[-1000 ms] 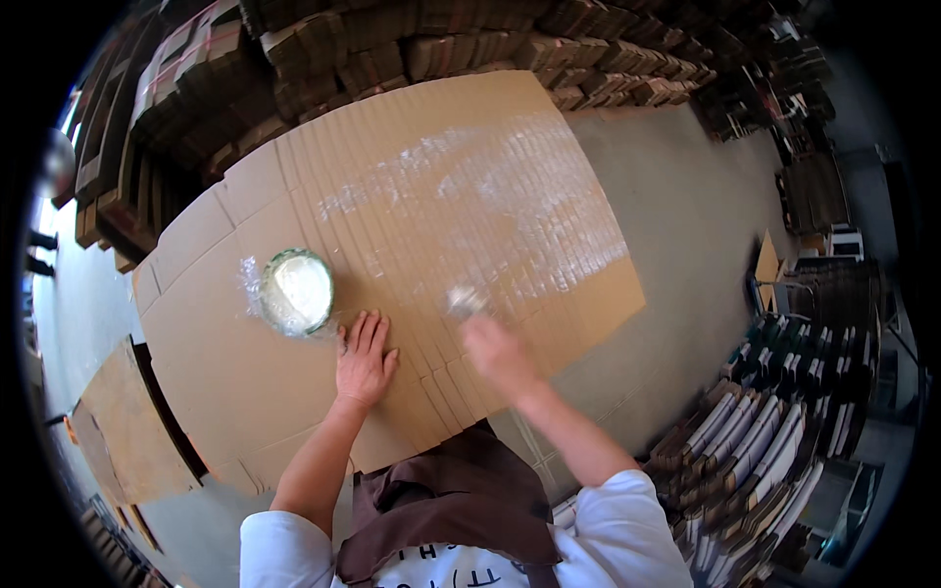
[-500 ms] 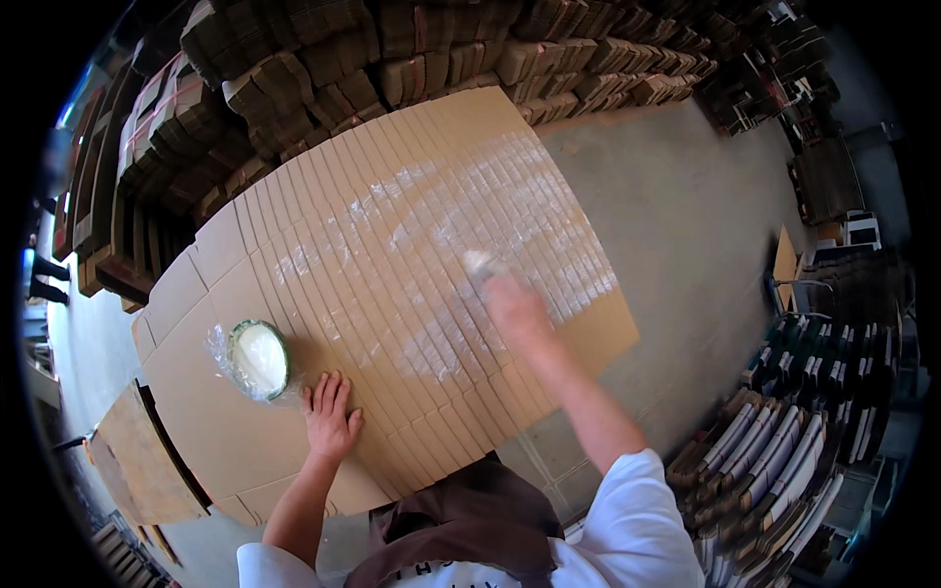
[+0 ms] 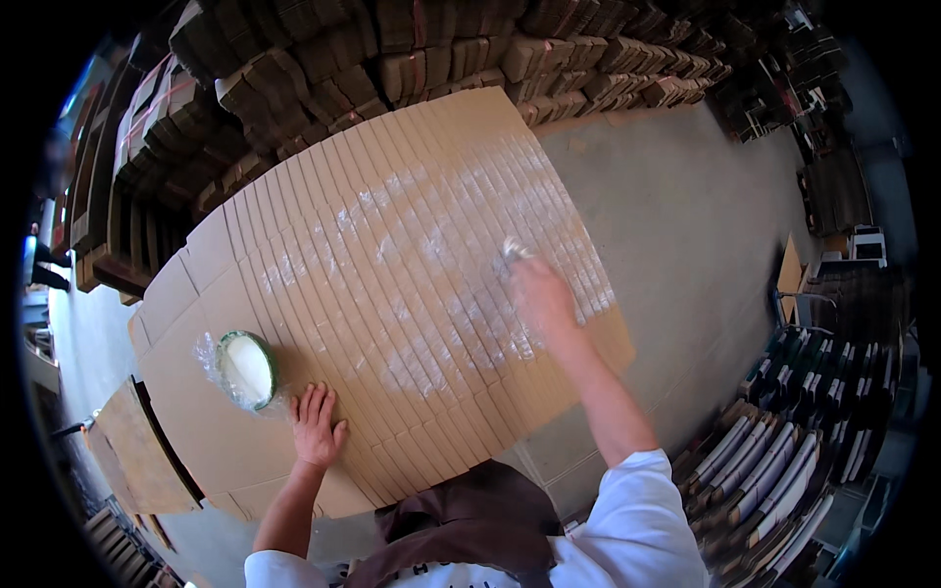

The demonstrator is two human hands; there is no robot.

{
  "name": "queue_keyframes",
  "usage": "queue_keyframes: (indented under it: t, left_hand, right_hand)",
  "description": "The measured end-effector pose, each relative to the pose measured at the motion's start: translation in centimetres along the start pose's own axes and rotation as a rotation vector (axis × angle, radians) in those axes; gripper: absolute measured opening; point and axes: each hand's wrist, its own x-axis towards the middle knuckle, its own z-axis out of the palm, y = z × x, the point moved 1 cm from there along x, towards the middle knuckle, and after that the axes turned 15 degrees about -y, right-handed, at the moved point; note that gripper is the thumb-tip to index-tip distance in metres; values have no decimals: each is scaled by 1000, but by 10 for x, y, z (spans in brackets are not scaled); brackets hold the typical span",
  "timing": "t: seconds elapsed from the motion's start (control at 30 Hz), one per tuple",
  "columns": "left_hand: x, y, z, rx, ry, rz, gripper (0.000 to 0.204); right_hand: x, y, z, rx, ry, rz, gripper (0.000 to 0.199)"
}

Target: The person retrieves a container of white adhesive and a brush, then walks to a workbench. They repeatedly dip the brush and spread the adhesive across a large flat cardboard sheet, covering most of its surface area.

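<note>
A fan of overlapping brown cardboard sheets (image 3: 392, 323) spreads in front of me, their edges in close parallel lines. Wet-looking white paste (image 3: 431, 367) streaks the middle and right of it. My right hand (image 3: 542, 299), slightly blurred, is closed on a small brush (image 3: 516, 251) whose whitish tip is at the pasted strips; the handle is hidden in the fingers. Flat on the cardboard at lower left lies my left hand (image 3: 316, 426), fingers apart. Just beyond its fingertips stands a green-rimmed bowl (image 3: 246, 370) of white paste, with clear plastic film (image 3: 207, 355) crumpled around it.
Stacked cardboard bundles (image 3: 431, 73) line the far side, close to the sheets. A wooden pallet (image 3: 123, 269) stands at far left, a brown board (image 3: 137, 456) at near left. Piles of flat pieces with white edges (image 3: 765, 465) are at right, beyond a strip of grey floor (image 3: 676, 225).
My right hand and the brush have moved to the right across the pasted strips. The left hand stays flat; bowl and sheets appear slightly shifted leftward in the view.
</note>
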Motion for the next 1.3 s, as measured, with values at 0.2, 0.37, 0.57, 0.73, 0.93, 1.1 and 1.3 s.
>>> queue_keyframes:
  t: [0.2,0.37,0.57,0.73,0.93,1.1,1.3]
  left_hand:
    - [0,1,1,0,-26,-7,64]
    - [-6,-4,4,14,-19,-12,64]
    - [-5,-4,7,-9,-46,1,64]
    - [-9,-8,12,12,-13,0,62]
    - [-3,-4,6,10,-21,26,61]
    - [-3,-2,5,0,-25,7,61]
    - [0,-1,3,3,-58,-17,62]
  right_hand:
    - [37,31,-23,114,27,160,14]
    - [17,-20,-2,-49,-105,14,17]
    - [51,97,-60,186,69,470,16]
    - [13,51,-6,-275,44,-48,12]
    - [49,78,-54,18,69,163,18]
    - [51,90,-51,36,9,124,20]
    - [49,100,-44,47,47,149,19]
